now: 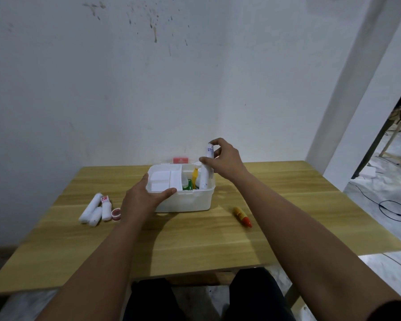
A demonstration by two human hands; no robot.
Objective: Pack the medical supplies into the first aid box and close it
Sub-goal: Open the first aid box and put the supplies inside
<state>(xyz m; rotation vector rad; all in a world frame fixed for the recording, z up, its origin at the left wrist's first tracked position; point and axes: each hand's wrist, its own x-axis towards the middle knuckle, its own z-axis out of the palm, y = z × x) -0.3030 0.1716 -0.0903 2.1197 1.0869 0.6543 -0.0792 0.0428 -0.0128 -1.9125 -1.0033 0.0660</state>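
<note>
Far left on the wooden table (195, 239): three white bandage rolls (93, 209) lie side by side, long axes running roughly away from the person, with a small red-and-white tape roll (116, 214) touching their right end. All four items remain outside the box.

Left hand (144, 198): fingers spread, thumb laid over the near rim and fingers over the left corner of the first aid box (185, 200), bracing it. It clamps nothing else.

The box sits open at table centre. Its left half carries a white divided insert tray (164, 181); the right compartment already holds a green packet (187, 185) and a yellow bottle (195, 179), packed close together.

Right hand (225, 161): thumb and fingertips closed on the upper part of a tall white tube (205, 172). The tube stands nearly upright, long axis vertical, lower end inside the right compartment against the near-right wall. Judged step: lowering the tube home. The move turns on keeping that axis upright, as the compartment looks crowded.

Right of the box, well apart from it, a yellow tube with a red cap (242, 216) lies on the table, cap toward the person; the right hand is nearer.

Behind: a red item (180, 160) at the table's far edge against a stained white wall (125, 89); the lid cannot be identified
</note>
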